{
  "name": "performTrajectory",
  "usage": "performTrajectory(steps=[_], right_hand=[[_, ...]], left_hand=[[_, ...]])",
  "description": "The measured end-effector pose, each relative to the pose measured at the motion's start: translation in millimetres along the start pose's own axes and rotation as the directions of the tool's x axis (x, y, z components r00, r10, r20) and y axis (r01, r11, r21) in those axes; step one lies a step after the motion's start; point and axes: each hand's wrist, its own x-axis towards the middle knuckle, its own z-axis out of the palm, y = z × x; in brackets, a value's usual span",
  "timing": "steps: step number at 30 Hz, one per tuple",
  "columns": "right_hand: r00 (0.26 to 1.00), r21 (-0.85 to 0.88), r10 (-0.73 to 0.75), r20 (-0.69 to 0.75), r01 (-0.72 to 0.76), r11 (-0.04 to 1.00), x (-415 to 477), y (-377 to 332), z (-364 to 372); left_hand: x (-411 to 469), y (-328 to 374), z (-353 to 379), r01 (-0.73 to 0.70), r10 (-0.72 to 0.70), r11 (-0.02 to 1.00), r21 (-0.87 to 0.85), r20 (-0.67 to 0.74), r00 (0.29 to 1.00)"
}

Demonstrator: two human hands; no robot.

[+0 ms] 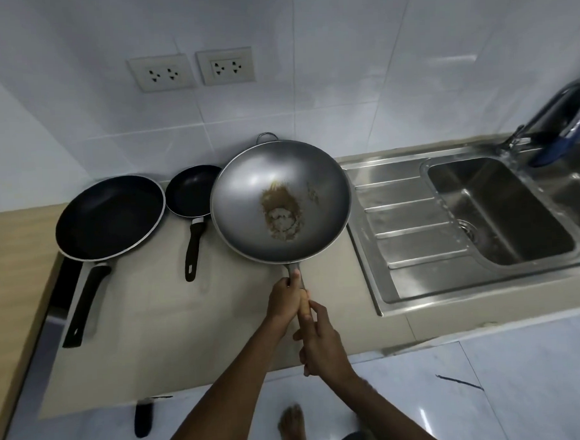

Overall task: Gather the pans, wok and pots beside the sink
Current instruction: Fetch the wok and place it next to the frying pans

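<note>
A grey wok point(281, 200) with a brown stain in its bowl is over the beige counter, just left of the steel sink's draining board point(412, 227). Both hands hold its long handle: my left hand point(285, 298) grips near the bowl, my right hand point(320, 341) grips further back. A small black frying pan point(192, 190) sits to the wok's left, partly under its rim. A large black frying pan point(109, 217) lies further left, its handle pointing toward me.
The sink basin point(501, 210) is at the right with a tap point(543, 119) and a dark blue-rimmed object behind it. Two wall sockets point(192, 69) are on the tiled wall. A black handle point(143, 419) shows below the counter's front edge. A bare foot point(292, 426) stands on the floor.
</note>
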Motion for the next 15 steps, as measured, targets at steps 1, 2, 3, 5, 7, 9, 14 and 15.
performTrajectory(steps=[1,2,3,5,7,9,14,15], right_hand=[[1.000,0.014,0.006,0.010,-0.006,1.000,2.0,1.5,1.0],[1.000,0.020,0.009,0.017,-0.009,1.000,3.1,3.6,2.7],[1.000,0.020,0.007,0.020,-0.007,1.000,4.3,5.6,4.6],[1.000,0.012,-0.008,0.018,0.007,1.000,6.0,9.9,8.3],[1.000,0.003,-0.018,0.005,0.018,1.000,8.2,14.1,10.8],[1.000,-0.013,-0.024,-0.013,0.024,1.000,10.3,17.0,12.0],[0.998,-0.049,-0.052,-0.029,0.050,0.998,14.0,19.4,11.0],[0.998,-0.051,-0.056,-0.027,0.055,0.997,14.7,19.8,10.8]], left_hand=[[1.3,-1.1,-0.3,0.003,-0.003,1.000,-0.009,0.007,1.000],[2.2,-2.6,-0.8,0.006,-0.006,1.000,-0.013,0.013,1.000],[3.2,-3.7,-1.2,0.010,-0.010,1.000,-0.022,0.017,1.000],[4.5,-5.3,-1.6,0.026,-0.024,0.998,-0.059,0.033,0.999],[4.8,-6.2,-1.7,0.033,-0.030,0.996,-0.078,0.040,0.999],[3.3,-6.1,-1.9,0.041,-0.036,0.995,-0.089,0.050,0.998],[4.0,-5.0,-2.7,0.043,-0.038,0.996,-0.082,0.058,0.998],[4.6,-4.9,-2.6,0.043,-0.039,0.997,-0.069,0.052,0.998]])
